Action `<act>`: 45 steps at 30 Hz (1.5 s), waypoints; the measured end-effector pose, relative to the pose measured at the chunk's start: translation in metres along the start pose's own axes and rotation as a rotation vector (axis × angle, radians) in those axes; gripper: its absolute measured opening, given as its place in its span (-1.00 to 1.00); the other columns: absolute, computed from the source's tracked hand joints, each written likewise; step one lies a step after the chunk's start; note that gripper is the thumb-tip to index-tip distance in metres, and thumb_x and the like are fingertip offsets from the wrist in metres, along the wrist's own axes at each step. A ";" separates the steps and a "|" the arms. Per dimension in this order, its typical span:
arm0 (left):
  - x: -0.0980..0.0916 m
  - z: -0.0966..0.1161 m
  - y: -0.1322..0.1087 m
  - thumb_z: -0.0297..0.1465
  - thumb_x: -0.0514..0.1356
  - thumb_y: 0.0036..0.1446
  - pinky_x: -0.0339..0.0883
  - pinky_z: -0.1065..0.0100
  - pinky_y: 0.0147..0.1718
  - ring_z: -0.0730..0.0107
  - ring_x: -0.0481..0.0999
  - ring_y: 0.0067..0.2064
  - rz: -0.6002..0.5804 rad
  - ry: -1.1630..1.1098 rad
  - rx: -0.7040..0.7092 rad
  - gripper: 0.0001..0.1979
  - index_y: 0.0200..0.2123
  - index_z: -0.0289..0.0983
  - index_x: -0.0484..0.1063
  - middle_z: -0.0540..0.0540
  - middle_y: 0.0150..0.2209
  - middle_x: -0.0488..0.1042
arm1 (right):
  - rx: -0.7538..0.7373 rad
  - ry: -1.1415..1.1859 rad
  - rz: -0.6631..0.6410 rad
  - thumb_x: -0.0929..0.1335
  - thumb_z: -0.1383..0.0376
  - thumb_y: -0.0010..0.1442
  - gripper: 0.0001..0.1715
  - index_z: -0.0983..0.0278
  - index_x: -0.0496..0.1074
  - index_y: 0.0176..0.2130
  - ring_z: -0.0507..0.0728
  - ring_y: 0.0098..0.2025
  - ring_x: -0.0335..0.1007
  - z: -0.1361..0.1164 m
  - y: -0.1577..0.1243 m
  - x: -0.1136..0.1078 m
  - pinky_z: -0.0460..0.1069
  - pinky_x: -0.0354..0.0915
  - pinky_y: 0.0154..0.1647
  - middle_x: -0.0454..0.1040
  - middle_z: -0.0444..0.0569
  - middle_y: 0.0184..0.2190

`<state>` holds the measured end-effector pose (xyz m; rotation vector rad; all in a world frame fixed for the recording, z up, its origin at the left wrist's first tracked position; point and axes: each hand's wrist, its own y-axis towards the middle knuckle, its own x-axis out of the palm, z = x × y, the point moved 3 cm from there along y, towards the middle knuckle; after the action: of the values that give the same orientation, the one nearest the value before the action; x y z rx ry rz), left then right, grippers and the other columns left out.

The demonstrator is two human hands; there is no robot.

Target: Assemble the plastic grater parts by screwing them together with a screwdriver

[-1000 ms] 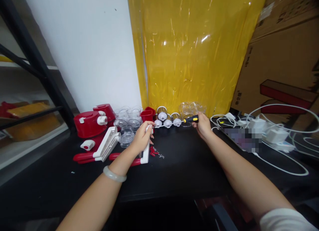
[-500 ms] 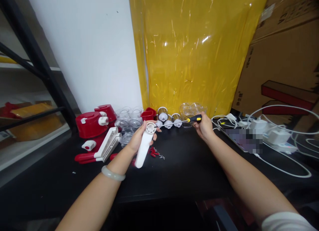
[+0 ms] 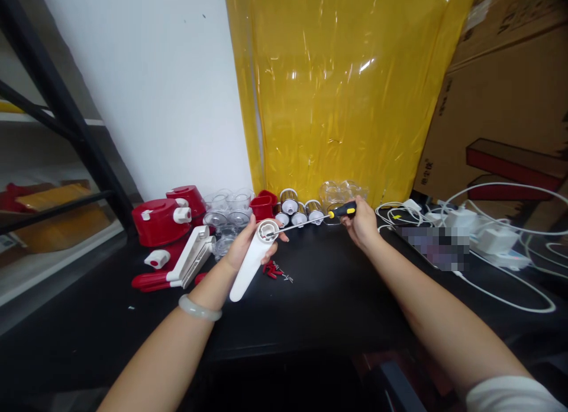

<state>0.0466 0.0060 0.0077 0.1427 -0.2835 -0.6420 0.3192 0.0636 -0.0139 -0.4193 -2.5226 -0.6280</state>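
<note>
Now the white handle [image 3: 248,267] is up off the black table [image 3: 337,299]. The left hand [image 3: 243,251] grips it, fingers wrapped just below its round end. A second ago it sat low against the table beside the red-and-white parts [image 3: 189,261]. Since then it has been lifted and tilted, long end pointing down-left toward the wrist. The right hand [image 3: 364,222] is clenched on the screwdriver [image 3: 341,211] and has barely shifted. The shaft runs left, with the tip at the handle's round end; can't tell if it's seated in a screw. Loose red bits and screws [image 3: 274,271] lie on the table just under the handle. The red pots [image 3: 162,219] and clear cups [image 3: 228,208] behind are unchanged. White cables [image 3: 497,246] lie off to the right.
</note>
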 end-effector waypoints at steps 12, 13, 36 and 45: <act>-0.004 -0.007 0.002 0.02 0.20 0.11 0.27 0.46 -0.72 0.50 0.37 -0.60 0.248 0.107 0.136 -0.53 -0.14 -0.25 0.33 -0.02 -0.41 0.47 | -0.034 -0.047 0.020 0.35 -0.07 0.13 -0.57 0.21 0.24 -0.40 -0.09 -0.76 0.15 0.001 0.003 -0.004 -0.18 0.04 -0.82 0.27 -0.28 -0.66; -0.004 -0.007 0.002 0.01 0.20 0.11 0.27 0.47 -0.71 0.51 0.37 -0.60 0.259 0.114 0.152 -0.54 -0.14 -0.25 0.33 -0.01 -0.41 0.46 | -0.036 -0.056 0.021 0.35 -0.07 0.13 -0.57 0.21 0.24 -0.40 -0.10 -0.76 0.15 0.001 0.004 -0.005 -0.18 0.04 -0.82 0.26 -0.28 -0.66; -0.008 -0.007 0.002 0.00 0.17 0.15 0.30 0.46 -0.68 0.53 0.36 -0.62 0.349 0.267 0.276 -0.57 -0.14 -0.23 0.31 0.09 -0.51 0.38 | -0.090 -0.109 0.044 0.35 -0.07 0.15 -0.58 0.20 0.26 -0.37 -0.09 -0.73 0.18 0.003 0.003 -0.007 -0.18 0.08 -0.82 0.26 -0.27 -0.61; -0.010 -0.005 0.001 -0.02 0.17 0.14 0.33 0.47 -0.66 0.52 0.37 -0.61 0.468 0.369 0.295 -0.58 -0.13 -0.22 0.30 0.12 -0.54 0.34 | -0.164 -0.077 -0.010 0.36 0.01 0.14 -0.66 0.21 0.30 -0.40 -0.07 -0.65 0.22 -0.004 0.001 -0.005 -0.17 0.14 -0.74 0.29 -0.22 -0.56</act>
<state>0.0413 0.0131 0.0008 0.4579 -0.0462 -0.0991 0.3258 0.0619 -0.0132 -0.4988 -2.5562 -0.8413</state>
